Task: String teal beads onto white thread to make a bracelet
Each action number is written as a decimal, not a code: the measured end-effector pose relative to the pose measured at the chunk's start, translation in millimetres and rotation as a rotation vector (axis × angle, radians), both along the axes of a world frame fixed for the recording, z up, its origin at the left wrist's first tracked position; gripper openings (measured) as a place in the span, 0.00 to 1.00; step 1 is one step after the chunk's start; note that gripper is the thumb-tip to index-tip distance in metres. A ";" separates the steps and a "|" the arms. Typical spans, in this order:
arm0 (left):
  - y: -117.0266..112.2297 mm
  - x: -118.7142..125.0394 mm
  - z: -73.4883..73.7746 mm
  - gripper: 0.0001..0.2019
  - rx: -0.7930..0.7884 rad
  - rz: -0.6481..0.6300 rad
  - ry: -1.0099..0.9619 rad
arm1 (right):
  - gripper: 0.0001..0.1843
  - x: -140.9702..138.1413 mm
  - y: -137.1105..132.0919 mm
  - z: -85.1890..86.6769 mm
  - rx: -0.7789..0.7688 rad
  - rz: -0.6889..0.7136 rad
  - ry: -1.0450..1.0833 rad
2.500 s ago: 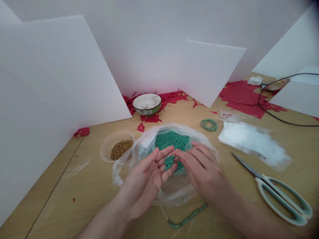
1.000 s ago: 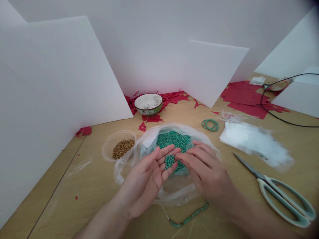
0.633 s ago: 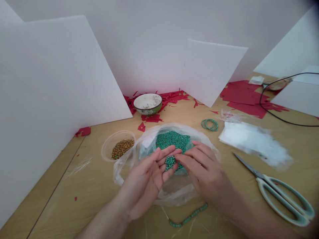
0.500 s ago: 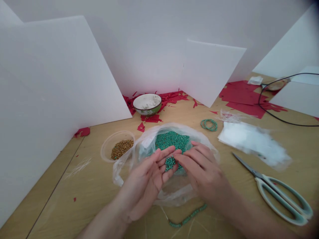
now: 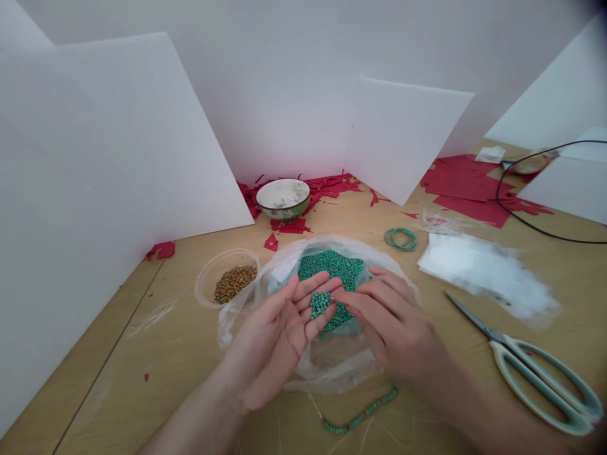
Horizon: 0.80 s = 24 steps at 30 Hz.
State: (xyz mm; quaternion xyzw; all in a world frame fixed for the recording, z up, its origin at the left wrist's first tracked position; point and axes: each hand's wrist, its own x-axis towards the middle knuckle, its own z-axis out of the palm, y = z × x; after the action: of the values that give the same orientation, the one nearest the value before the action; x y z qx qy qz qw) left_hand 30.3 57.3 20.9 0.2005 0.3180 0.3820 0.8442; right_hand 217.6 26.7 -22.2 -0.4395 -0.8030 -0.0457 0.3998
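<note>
My left hand (image 5: pixel 270 341) is cupped palm up over a clear plastic bag (image 5: pixel 332 370), with a small heap of turquoise beads (image 5: pixel 321 305) in its palm. My right hand (image 5: pixel 389 322) curves in from the right, its fingertips at those beads. Whether it pinches anything fine is hidden. Below both hands, a larger mass of loose turquoise beads (image 5: pixel 331 270) lies in the bag. A short string of turquoise beads (image 5: pixel 360 415) lies on the wooden table (image 5: pixel 142 354) near my wrists.
To the left stands a clear tub of brown grains (image 5: pixel 227 284). Further back are a ceramic bowl (image 5: pixel 283 199) and red paper scraps (image 5: pixel 467 189). To the right lie scissors (image 5: pixel 535 385), a white plastic sheet (image 5: pixel 484 275) and bead loops (image 5: pixel 401 239). White boards (image 5: pixel 118 170) stand behind.
The beads in my left palm have spread slightly toward the fingers, and my left hand has tilted a little. The whole view has shifted slightly with my head.
</note>
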 end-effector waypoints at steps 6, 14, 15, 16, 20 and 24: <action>-1.2 -0.3 0.7 0.19 0.001 -0.001 -0.007 | 0.15 -2.5 -0.2 0.0 0.010 0.016 -0.018; -2.0 0.5 0.2 0.18 0.012 -0.010 0.008 | 0.15 -3.5 -1.9 3.7 0.003 0.000 -0.042; -2.3 0.9 0.3 0.18 0.008 -0.009 0.014 | 0.14 -3.5 -2.2 3.6 0.001 -0.001 -0.048; -2.6 1.3 0.2 0.18 0.003 -0.011 0.021 | 0.14 -3.5 -2.4 3.2 0.001 -0.001 -0.054; -2.9 2.0 -0.9 0.19 -0.014 -0.021 0.025 | 0.15 -3.9 -2.3 -0.8 -0.008 0.017 -0.065; -2.2 1.2 -2.0 0.19 -0.024 -0.009 0.023 | 0.19 -3.5 -1.2 -3.1 -0.001 0.019 -0.044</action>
State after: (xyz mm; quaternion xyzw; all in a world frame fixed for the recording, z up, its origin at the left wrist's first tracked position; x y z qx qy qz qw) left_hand 31.6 55.1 18.9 0.1963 0.3312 0.3719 0.8446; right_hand 214.1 25.5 -25.2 -0.4309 -0.8158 -0.0510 0.3822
